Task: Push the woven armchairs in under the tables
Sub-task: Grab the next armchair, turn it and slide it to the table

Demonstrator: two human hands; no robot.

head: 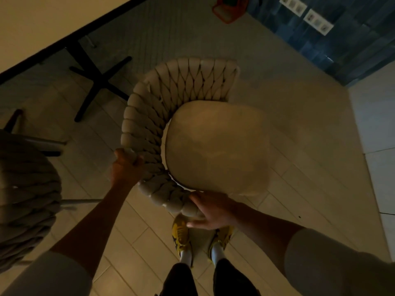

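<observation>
At my far left, a second woven armchair [25, 189] fills the edge of the view, only its grey braided back showing. Beyond it, far left, runs the pale table [42, 22] with its dark edge, and under it stands the black cross-shaped base [98, 80].

My left hand [126, 167] grips the rim of the woven armchair [149, 124], fingers curled over the thick braid of its back. The chair stands on the tiled floor [299, 167] just right of the table base, out from under the top. Its curved back faces left and far, toward the base. Its cream seat cushion [215, 146] lies open to the right.

My right hand [211, 212] holds the near end of the braided arm, thumb on top and fingers wrapped beneath. Below it are my yellow shoes [181, 233]. Far right is a blue tiled wall [342, 39], with a red object [226, 9] on the floor near it, too cut off to identify.
</observation>
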